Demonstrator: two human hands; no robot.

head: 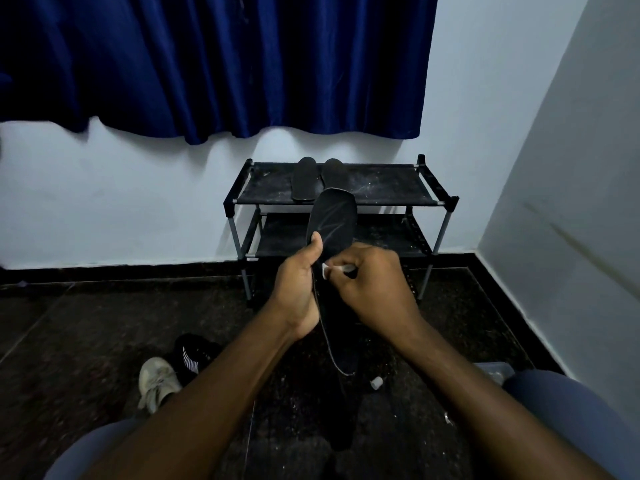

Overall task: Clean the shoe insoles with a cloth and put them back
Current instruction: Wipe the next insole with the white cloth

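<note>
Left hand [300,284] grips black insole [334,220], thumb pressed on top. Right hand [375,289] pinches a white-tipped item [336,270]; whether it is cloth is unclear. Best to brace the insole mid-length and wipe in short strokes toward the toe.

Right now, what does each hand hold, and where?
Left hand grips the insole at mid-length, thumb on its face. Right hand pinches a small white-tipped item; which part it holds is hidden.

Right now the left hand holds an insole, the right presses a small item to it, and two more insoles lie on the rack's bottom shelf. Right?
Not quite. The head view shows the two insoles on the rack's top shelf, not the bottom. The rest stands: the left hand holds an insole and the right hand presses a small item to it.
</note>
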